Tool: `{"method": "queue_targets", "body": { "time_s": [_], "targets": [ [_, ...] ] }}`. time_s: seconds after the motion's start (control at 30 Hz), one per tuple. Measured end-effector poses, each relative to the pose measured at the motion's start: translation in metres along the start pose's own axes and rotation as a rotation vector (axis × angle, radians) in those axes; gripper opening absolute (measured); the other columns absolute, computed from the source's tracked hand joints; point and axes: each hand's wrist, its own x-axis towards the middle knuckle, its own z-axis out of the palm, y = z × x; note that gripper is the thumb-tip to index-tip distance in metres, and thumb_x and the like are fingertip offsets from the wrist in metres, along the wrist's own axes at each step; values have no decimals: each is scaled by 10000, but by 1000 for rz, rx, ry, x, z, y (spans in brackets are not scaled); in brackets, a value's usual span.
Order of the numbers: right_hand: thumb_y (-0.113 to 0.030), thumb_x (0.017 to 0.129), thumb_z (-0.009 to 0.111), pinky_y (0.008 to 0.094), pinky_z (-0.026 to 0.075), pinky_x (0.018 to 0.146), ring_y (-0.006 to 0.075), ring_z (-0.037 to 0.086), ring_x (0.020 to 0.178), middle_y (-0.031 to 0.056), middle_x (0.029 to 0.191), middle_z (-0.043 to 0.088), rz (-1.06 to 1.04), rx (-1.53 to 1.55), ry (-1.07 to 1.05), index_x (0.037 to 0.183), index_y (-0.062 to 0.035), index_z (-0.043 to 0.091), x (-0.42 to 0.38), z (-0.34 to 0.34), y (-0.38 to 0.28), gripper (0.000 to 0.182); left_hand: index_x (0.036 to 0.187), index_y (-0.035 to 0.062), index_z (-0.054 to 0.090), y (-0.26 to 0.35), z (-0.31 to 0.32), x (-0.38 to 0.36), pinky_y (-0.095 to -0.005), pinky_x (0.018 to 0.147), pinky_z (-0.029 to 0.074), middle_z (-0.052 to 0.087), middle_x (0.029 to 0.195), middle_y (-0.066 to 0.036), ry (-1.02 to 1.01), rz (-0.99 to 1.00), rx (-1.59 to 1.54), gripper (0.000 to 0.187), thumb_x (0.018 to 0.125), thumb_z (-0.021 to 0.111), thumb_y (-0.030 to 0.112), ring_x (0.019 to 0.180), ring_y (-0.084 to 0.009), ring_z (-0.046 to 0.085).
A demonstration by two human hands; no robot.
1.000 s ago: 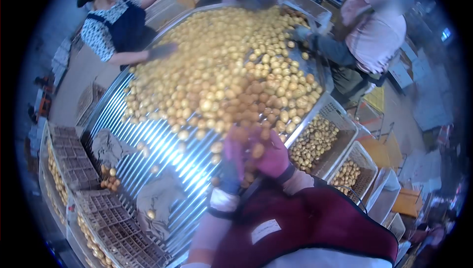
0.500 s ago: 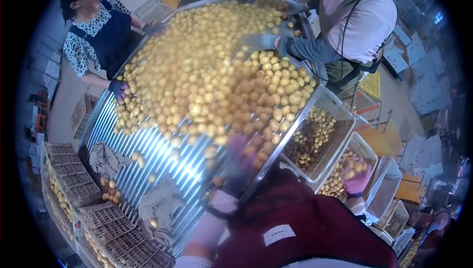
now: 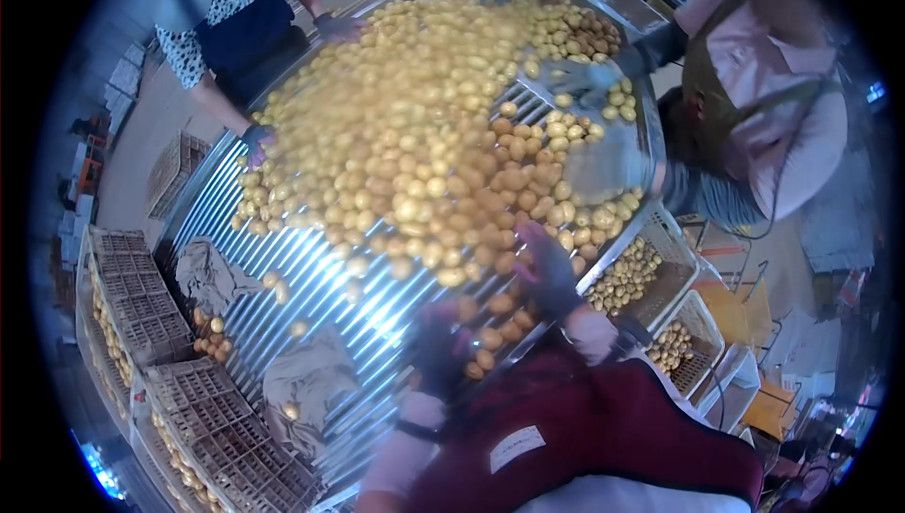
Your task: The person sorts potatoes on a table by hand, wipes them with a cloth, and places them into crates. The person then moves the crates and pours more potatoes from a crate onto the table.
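A wide heap of yellow-brown, potato-like produce (image 3: 405, 164) covers most of a metal roller table (image 3: 273, 273). My right hand (image 3: 547, 268), in a dark and pink glove, reaches onto the near right edge of the heap. Its fingers are stretched out among the potatoes, and no potato shows in its grasp. My left hand (image 3: 438, 343), gloved too, is low over the rollers beside a few browner potatoes (image 3: 490, 336). Motion blurs its fingers, so whether they hold anything is hidden.
Crates of small potatoes (image 3: 627, 277) stand along the right edge. Stacked brown crates (image 3: 141, 296) line the left, near two grey cloths (image 3: 306, 386). Co-workers' gloved hands (image 3: 584, 79) work at the far right, far side and left (image 3: 256, 140).
My right hand has come from the crate on the right, where it held several potatoes, onto the table. My left hand has drawn back slightly. The right co-worker's hands have spread, baring some rollers.
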Motion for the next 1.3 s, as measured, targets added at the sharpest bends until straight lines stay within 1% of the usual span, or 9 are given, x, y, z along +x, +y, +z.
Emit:
{"method": "queue_targets", "body": {
  "time_s": [0.1, 0.2, 0.5, 0.6, 0.8, 0.9, 1.0, 1.2, 1.3],
  "targets": [
    [-211, 881, 688, 458, 485, 952, 326, 616, 1082, 134, 1203, 650, 13, 102, -279, 1280, -44, 587, 30, 41, 5, 444, 1361, 39, 518, 14, 4, -13, -533, 1114, 323, 494, 1408, -193, -84, -229, -316, 453, 975, 586, 267, 1346, -396, 406],
    [-235, 894, 700, 425, 489, 950, 276, 612, 1110, 132, 1223, 647, 455, 542, -540, 1342, -50, 556, 64, 37, 16, 506, 1334, 34, 529, 25, -2, -7, -500, 1071, 357, 520, 1362, -183, -59, -271, -447, 416, 988, 563, 263, 1283, -366, 446],
    [-338, 961, 632, 331, 516, 908, 196, 635, 1082, 118, 1274, 654, 606, 1151, -684, 1366, -98, 576, 77, 21, -37, 474, 1252, 18, 562, 80, -29, 68, -401, 942, 461, 599, 1223, -154, -157, 6, -583, 333, 1027, 493, 253, 1095, -274, 569],
    [-386, 970, 580, 340, 546, 778, 275, 694, 907, 159, 1076, 715, 122, 540, -892, 1241, -167, 669, 32, 48, -19, 360, 1225, 12, 573, 93, -26, 83, -368, 900, 496, 625, 1177, -144, -191, 65, -597, 318, 1040, 470, 249, 1032, -244, 609],
    [-313, 933, 566, 424, 535, 769, 314, 682, 881, 165, 945, 702, -43, 136, -1084, 1143, -184, 700, 57, 23, -34, 280, 1225, 3, 585, 109, -29, 74, -346, 908, 507, 633, 1158, -119, -187, -325, -940, 295, 1038, 481, 206, 1027, -211, 622],
    [-259, 913, 587, 461, 508, 819, 328, 652, 964, 141, 1009, 680, 123, 252, -422, 1108, -126, 673, 62, 46, -10, 251, 1225, 7, 584, 147, -53, 82, -335, 900, 508, 627, 1160, -108, -104, -561, -1141, 279, 1038, 483, 187, 1019, -196, 619],
    [-301, 928, 602, 447, 519, 803, 320, 622, 988, 110, 1106, 657, -119, -138, -314, 1197, -123, 630, 68, 69, 26, 323, 1228, 11, 579, 95, -33, 66, -330, 889, 511, 622, 1162, -98, -8, -442, -988, 270, 1042, 475, 177, 1013, -186, 618],
    [-260, 935, 600, 459, 525, 819, 308, 629, 1013, 125, 1135, 649, 27, -119, -714, 1318, -125, 578, 96, 73, 26, 407, 1279, 12, 545, 53, -15, 56, -350, 931, 516, 619, 1195, -103, 8, -289, -1013, 339, 1065, 442, 254, 1062, -198, 623],
    [-265, 1010, 561, 371, 509, 912, 231, 615, 1096, 84, 1173, 625, 488, 553, -700, 1299, -86, 572, 105, 46, 45, 340, 1311, 15, 527, 40, -12, 53, -367, 964, 513, 619, 1220, -114, 62, -327, -1089, 398, 1076, 412, 315, 1099, -215, 622]
  ]
}}
